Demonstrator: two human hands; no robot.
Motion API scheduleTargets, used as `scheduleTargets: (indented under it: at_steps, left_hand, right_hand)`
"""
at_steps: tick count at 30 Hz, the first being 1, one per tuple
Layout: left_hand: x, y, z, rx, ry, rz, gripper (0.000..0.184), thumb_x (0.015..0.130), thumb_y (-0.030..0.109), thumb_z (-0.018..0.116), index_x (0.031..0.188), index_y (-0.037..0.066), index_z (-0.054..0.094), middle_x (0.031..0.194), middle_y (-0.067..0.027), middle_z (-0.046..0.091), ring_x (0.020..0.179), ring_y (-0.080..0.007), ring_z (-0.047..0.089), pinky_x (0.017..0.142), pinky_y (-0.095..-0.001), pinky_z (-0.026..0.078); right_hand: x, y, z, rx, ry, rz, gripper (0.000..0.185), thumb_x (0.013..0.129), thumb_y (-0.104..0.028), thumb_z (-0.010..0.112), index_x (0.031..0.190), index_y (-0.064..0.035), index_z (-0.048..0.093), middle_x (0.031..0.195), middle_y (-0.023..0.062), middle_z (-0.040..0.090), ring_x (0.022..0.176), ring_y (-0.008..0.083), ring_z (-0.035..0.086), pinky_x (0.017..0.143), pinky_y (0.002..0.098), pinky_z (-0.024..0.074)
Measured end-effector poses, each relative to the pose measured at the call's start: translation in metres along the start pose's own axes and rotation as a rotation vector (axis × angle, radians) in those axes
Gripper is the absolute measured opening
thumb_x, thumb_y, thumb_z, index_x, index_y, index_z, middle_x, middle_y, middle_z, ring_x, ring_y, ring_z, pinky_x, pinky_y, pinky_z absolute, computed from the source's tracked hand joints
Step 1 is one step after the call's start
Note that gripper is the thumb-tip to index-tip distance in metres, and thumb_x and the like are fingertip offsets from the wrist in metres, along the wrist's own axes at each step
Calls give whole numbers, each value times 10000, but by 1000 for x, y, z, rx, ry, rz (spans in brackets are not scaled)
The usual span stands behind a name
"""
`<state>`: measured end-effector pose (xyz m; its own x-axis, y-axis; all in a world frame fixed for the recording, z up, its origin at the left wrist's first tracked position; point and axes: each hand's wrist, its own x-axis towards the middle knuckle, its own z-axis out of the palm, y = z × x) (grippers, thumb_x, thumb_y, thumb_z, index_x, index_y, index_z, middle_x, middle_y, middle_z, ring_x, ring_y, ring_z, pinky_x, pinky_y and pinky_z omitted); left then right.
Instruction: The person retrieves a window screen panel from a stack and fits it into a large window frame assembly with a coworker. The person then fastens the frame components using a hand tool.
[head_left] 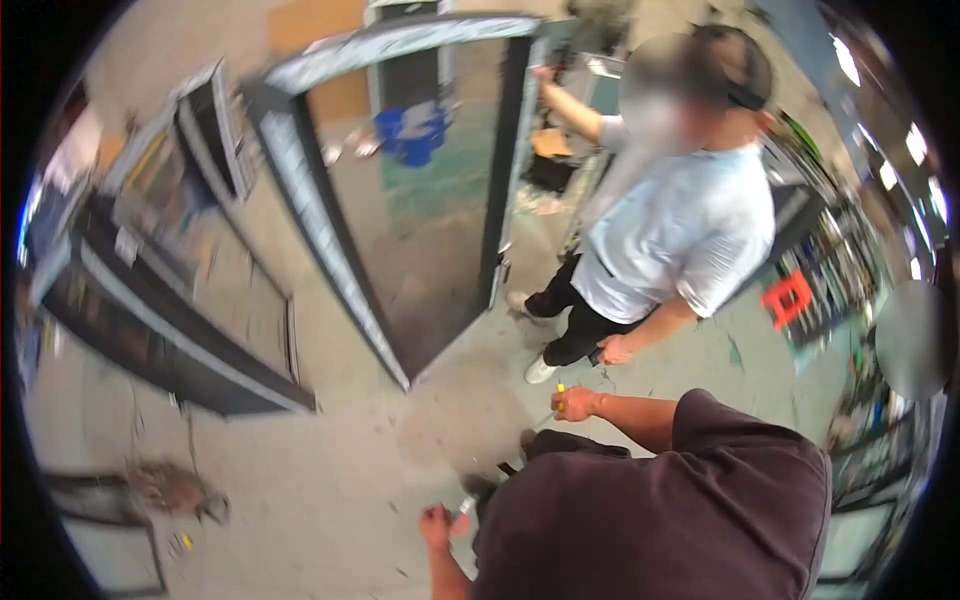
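My right hand is closed around a small tool with a yellow handle. Lower in the view, my left hand is closed on a small object with a pale part and a reddish part, too blurred to name. Both hands are apart from the large dark-framed glass panel, which stands upright ahead. A co-worker in a light shirt holds the panel's right side with one hand. That person's other hand holds a small dark object.
More dark-framed panels stand at the left. Blue bins show through the glass. A red object lies near racks at the right. Part of another frame and a brownish bundle are at lower left.
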<state>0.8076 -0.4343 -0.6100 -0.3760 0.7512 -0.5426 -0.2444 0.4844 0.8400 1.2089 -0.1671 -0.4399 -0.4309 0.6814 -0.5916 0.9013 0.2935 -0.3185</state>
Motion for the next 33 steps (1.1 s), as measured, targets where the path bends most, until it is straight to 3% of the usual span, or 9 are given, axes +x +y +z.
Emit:
scheduleTargets:
  at_steps: [1, 3, 6, 13, 19, 22, 24, 29, 33]
  left_hand:
    - [4, 16, -9, -76, -66, -106, 219, 903, 193, 625, 831, -11, 592, 682, -62, 607, 539, -123, 550, 485, -280, 461]
    - [12, 33, -20, -81, 22, -246, 261, 914, 237, 607, 922, -19, 554, 703, -94, 627, 522, -179, 604, 458, -281, 473]
    - [9, 48, -42, -13, 75, -336, 265, 911, 265, 605, 937, 12, 531, 704, -90, 627, 556, -190, 625, 453, -286, 457]
    - [3, 59, -58, 8, 221, -320, 260, 923, 253, 570, 1007, 12, 515, 756, -97, 627, 581, -204, 623, 465, -306, 454]
    - [-16, 55, -10, 13, 169, -273, 240, 925, 239, 582, 993, 15, 530, 743, -91, 630, 580, -203, 630, 478, -314, 476]
    - [-40, 55, 27, 12, 163, -238, 230, 920, 226, 598, 966, 8, 542, 735, -85, 632, 575, -195, 636, 478, -304, 475]
    - [-60, 49, 47, 61, 122, -186, 244, 920, 228, 600, 958, -6, 542, 726, -87, 634, 565, -189, 635, 467, -292, 467]
    - [-116, 0, 84, 99, 160, -156, 259, 921, 229, 602, 916, -27, 563, 743, -107, 648, 565, -176, 635, 453, -274, 454]
    - [-205, -3, 122, 295, 116, -112, 331, 879, 267, 669, 921, -55, 604, 717, -97, 649, 610, -174, 637, 547, -289, 501]
  right_hand:
    - [5, -1, 4, -28, 4, 34, 377, 800, -399, 646, 1059, -127, 627, 986, 158, 672, 948, 355, 633, 837, 444, 496]
    - [7, 2, 10, 11, 34, 102, 380, 795, -403, 648, 1057, -128, 629, 992, 150, 674, 970, 340, 633, 847, 428, 497]
    - [-4, 12, 29, 88, 77, 114, 378, 798, -405, 647, 1053, -127, 630, 994, 139, 677, 968, 333, 635, 841, 423, 497]
    - [-26, 15, 53, 104, -6, 33, 382, 808, -419, 656, 1048, -123, 635, 1009, 115, 680, 973, 313, 634, 845, 411, 491]
    - [-24, 39, 60, 140, -59, -39, 362, 822, -425, 650, 1036, -132, 643, 1012, 110, 679, 978, 317, 630, 846, 412, 489]
    - [-28, 62, 62, -12, -33, -264, 387, 827, -436, 637, 1066, -131, 639, 1033, 113, 676, 1000, 319, 623, 857, 413, 483]
    - [-35, 74, 67, 79, -43, -94, 411, 834, -446, 623, 1102, -135, 631, 1051, 111, 674, 1014, 320, 621, 870, 415, 479]
    - [-53, 131, 81, 76, -71, -59, 424, 824, -443, 610, 1127, -147, 627, 1061, 97, 674, 1025, 295, 622, 898, 401, 476]
    - [-63, 196, 145, 50, -187, -10, 397, 811, -440, 605, 1046, -128, 674, 1030, 76, 686, 992, 261, 640, 866, 384, 495]
